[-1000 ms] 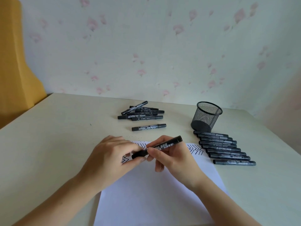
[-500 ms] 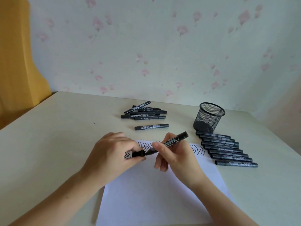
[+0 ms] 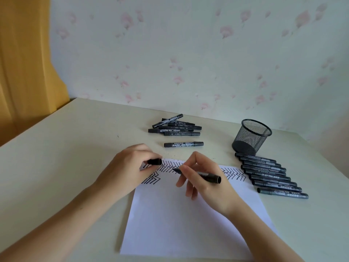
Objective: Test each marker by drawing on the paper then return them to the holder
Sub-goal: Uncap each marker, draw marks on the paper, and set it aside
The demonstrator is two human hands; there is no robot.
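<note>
left hand [image 3: 126,167] pinches the cap [image 3: 154,161] over the paper [image 3: 170,224], right hand [image 3: 202,182] grips the uncapped marker [image 3: 205,176] angled tip-down at the zigzags.

A row of markers [image 3: 272,174] lies just in front of the mesh holder [image 3: 252,137], blocking a low approach. The holder's mouth is unobstructed from above; bare table [image 3: 75,148] stretches well to its left.

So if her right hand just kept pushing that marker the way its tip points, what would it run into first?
Probably the paper: the right hand aims the marker down-left at the zigzag lines. Whether the tip is already touching is unclear.
</note>
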